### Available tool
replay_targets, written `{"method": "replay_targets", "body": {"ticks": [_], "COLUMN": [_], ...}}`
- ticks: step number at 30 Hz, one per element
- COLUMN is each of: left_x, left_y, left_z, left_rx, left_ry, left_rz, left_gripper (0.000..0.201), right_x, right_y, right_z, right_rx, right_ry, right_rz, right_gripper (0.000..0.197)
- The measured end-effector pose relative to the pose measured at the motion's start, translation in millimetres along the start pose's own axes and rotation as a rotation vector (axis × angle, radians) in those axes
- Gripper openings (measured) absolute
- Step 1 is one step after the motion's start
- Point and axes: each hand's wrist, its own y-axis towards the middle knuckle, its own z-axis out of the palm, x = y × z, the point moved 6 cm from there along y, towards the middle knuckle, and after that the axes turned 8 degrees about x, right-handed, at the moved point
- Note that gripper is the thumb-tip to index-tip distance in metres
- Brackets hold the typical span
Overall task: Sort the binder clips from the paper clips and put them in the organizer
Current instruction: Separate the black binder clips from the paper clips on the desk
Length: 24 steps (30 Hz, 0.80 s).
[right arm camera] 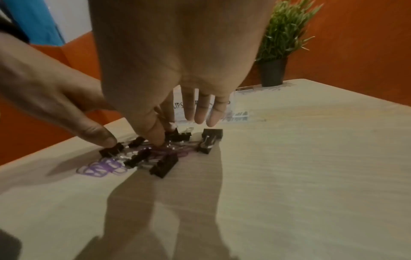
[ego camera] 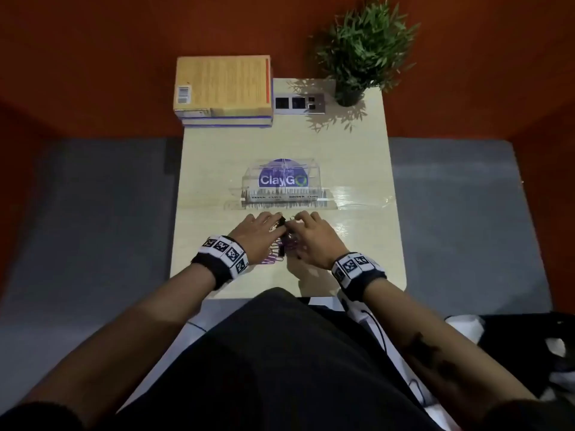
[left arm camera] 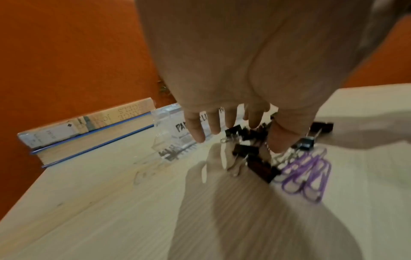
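Black binder clips (right arm camera: 164, 165) and purple paper clips (left arm camera: 307, 176) lie mixed in one pile on the table (ego camera: 217, 169), just in front of my clear organizer (ego camera: 280, 185). My left hand (ego camera: 256, 236) and right hand (ego camera: 311, 237) are both over the pile, fingers spread, tips touching clips; I cannot tell if either pinches one. Books (ego camera: 222, 88) and a plant (ego camera: 364, 51) sit behind.

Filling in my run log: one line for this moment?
stage: sorting start | left hand, right hand: on clip pile | organizer: no clips visible inside
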Motion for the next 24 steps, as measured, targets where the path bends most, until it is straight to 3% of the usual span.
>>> {"method": "replay_targets", "body": {"ticks": [2, 7, 12, 16, 20, 24], "left_x": [3.4, 21.9, 36.1, 39.7, 22.3, 1.2], "left_y": [0.9, -3.6, -21.2, -39.2, -48.2, -44.3], "left_z": [2.2, 12.6, 21.7, 23.6, 21.6, 29.0], "left_rx": [0.043, 0.048, -0.001, -0.122, -0.228, -0.167], "left_ry": [0.078, 0.045, -0.105, -0.122, -0.093, 0.003], "left_rz": [-0.006, -0.084, -0.205, -0.278, -0.204, -0.059], "left_gripper": [0.068, 0.079, 0.072, 0.070, 0.066, 0.061], "right_x": [1.3, -16.6, -43.8, -41.8, -30.5, -37.4], "right_y": [4.2, 5.0, -10.2, -26.7, -31.2, -37.4], "right_z": [2.1, 2.9, -5.4, 0.1, 14.4, 9.9], "right_rx": [0.036, 0.023, -0.116, -0.206, -0.200, -0.183], "right_ry": [-0.065, -0.115, -0.018, -0.004, 0.019, -0.010], "right_rz": [-0.004, 0.045, 0.142, 0.203, 0.264, 0.286], "right_gripper": [0.063, 0.050, 0.034, 0.048, 0.062, 0.073]}}
